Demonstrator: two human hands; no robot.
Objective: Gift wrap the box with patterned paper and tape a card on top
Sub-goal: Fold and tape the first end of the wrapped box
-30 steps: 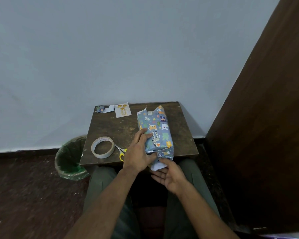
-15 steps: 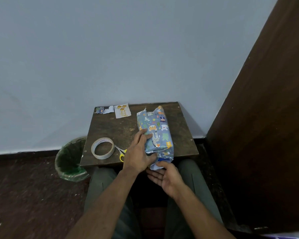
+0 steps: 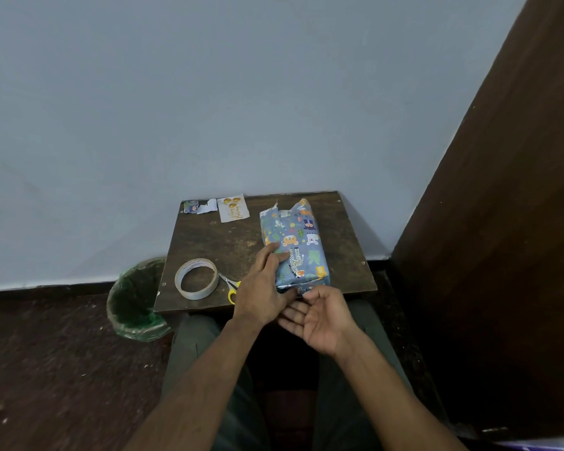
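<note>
Box [image 3: 293,252], already covered in patterned paper, is seen lying lengthwise on the table [image 3: 345,255], its near end at the table's front edge. It is pressed from above by the left hand [image 3: 264,288], fingers straight. The right hand [image 3: 323,315] is held palm up at the near end, loosely curled; whether the flap is pinched cannot be told. The box is judged light and stiff, the paper thin and easily torn. It is best held by its long sides.
</note>
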